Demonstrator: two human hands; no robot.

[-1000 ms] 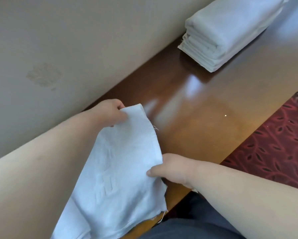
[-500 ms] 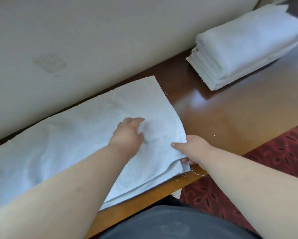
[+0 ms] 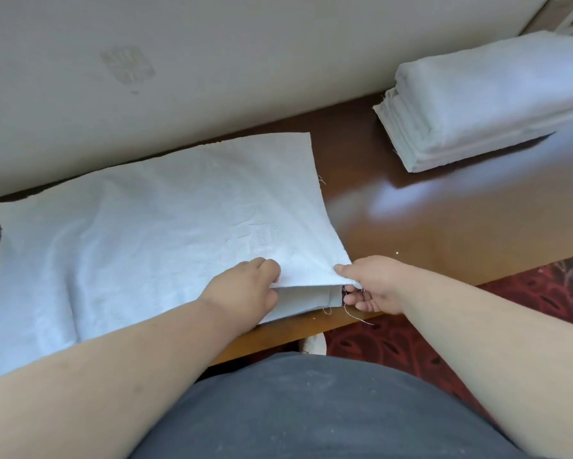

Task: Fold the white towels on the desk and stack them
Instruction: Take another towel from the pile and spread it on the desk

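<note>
A white towel [image 3: 152, 233] lies spread on the brown desk [image 3: 444, 226], folded once so two layers show at its near right corner. My left hand [image 3: 245, 289] grips the upper layer's near edge, thumb under and fingers curled on top. My right hand [image 3: 371, 283] pinches the upper layer's near right corner and holds it a little above the lower layer. A stack of folded white towels [image 3: 490, 101] stands at the desk's far right, apart from both hands.
A cream wall [image 3: 245, 54] runs along the desk's far edge, right behind the towel. Red patterned carpet [image 3: 543, 293] shows beyond the desk's near edge on the right. My dark clothing fills the bottom of the view.
The towel went from held in the air to lying flat on the desk. My left hand slid from the towel's top to its near edge, and both hands now lift the upper layer.
</note>
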